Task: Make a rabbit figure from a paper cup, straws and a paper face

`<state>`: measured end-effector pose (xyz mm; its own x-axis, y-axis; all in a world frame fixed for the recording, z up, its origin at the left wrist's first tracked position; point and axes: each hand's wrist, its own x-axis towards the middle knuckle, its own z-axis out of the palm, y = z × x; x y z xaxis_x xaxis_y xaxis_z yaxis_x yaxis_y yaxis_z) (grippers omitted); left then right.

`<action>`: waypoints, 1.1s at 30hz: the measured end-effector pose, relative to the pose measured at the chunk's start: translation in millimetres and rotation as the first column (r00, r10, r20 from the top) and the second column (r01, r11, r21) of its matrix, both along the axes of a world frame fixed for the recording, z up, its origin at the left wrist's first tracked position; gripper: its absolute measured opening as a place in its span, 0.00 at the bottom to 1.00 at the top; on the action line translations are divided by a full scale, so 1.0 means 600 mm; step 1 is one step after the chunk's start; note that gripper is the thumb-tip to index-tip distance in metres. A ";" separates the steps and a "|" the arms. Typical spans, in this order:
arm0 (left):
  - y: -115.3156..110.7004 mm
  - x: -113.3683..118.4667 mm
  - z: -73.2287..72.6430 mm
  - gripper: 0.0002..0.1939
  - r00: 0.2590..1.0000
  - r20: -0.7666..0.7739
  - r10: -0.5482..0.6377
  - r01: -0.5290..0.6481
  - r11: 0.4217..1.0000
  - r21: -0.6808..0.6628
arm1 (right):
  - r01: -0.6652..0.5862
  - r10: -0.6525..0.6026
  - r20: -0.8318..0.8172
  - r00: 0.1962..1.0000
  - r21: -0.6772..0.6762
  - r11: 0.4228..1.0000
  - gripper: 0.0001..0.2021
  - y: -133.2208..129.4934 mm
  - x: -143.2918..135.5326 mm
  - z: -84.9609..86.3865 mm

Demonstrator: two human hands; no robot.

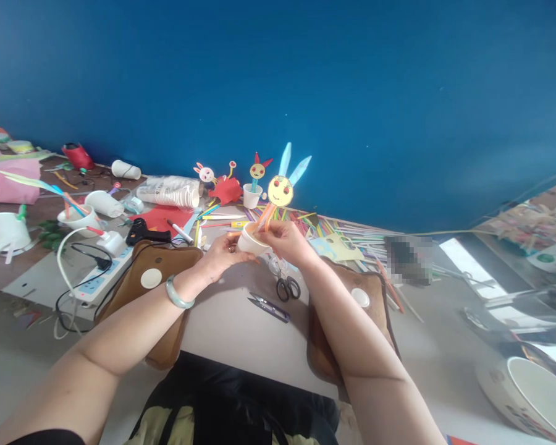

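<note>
My left hand (221, 254) is wrapped around the side of a small white paper cup (248, 240), slightly tilted over the table. At the cup's mouth, my right hand (289, 242) pinches the orange stem (265, 217) of a paper rabbit (280, 191) with a round yellow face and long light-blue ears. The stem's lower end is hidden by the cup and my fingers. Below my hands lie black-handled scissors (288, 288) and small thread snips (269, 308).
Brown padded hot-water bags (167, 262) flank the work spot. On the left are a black glue gun (146, 232), a power strip (102, 275) with cords, and white cups. Finished figures (252, 194) and coloured strips stand or lie along the blue wall. A large white bowl (509, 386) sits at right.
</note>
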<state>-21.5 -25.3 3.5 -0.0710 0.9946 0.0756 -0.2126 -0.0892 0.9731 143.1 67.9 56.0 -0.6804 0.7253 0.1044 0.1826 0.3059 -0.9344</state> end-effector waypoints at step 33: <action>0.003 -0.031 0.006 0.16 0.885 -0.124 0.448 -0.401 0.872 0.281 | 0.054 -0.038 -0.072 0.997 0.233 0.971 0.19 -0.016 -0.024 -0.023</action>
<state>-40.2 -23.2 7.2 -0.4443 0.8202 0.3604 0.0756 -0.3666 0.9273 128.5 58.4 42.4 -0.6327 0.7055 0.3192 0.1412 0.5104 -0.8482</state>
